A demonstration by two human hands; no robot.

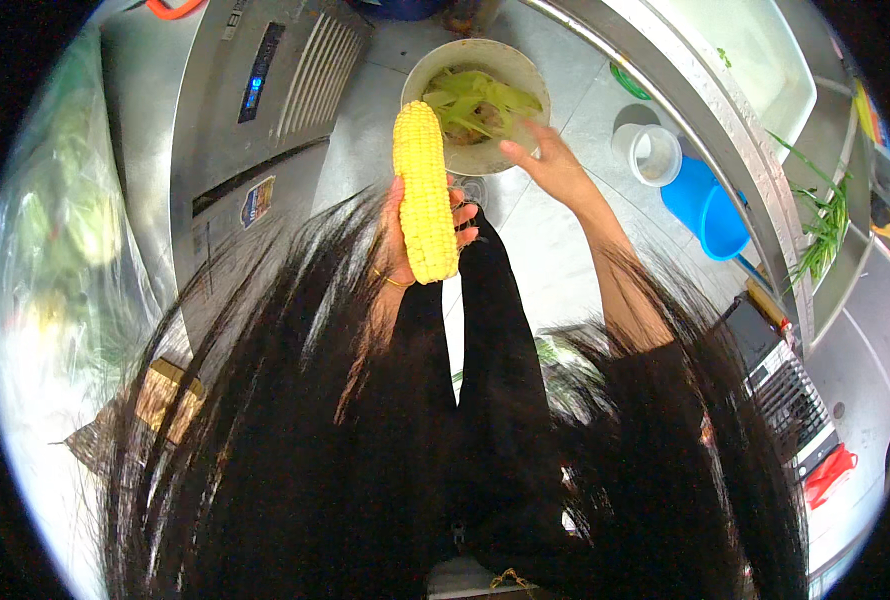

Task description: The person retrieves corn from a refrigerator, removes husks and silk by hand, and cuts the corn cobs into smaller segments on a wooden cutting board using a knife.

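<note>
A husked ear of corn (424, 195), yellow and bare of leaves, lies in my left hand (392, 251), whose fingers wrap round its lower half from behind. Beyond it a pale round bucket (482, 161) stands on the floor, holding green corn husks (490, 94). My right hand (554, 165) hangs over the bucket's right rim, thumb and fingers apart, a little blurred. Nothing shows in its grasp. Fine strands of corn silk seem to cling about the left fingers.
A steel appliance (257, 172) with a lit display stands at left, beside a clear plastic bag of greens (62, 217). To the right are a clear plastic tub (653, 156), a blue bucket (715, 214) and a steel sink edge (760, 150) with green stalks (824, 225). Dark hair covers much of the foreground.
</note>
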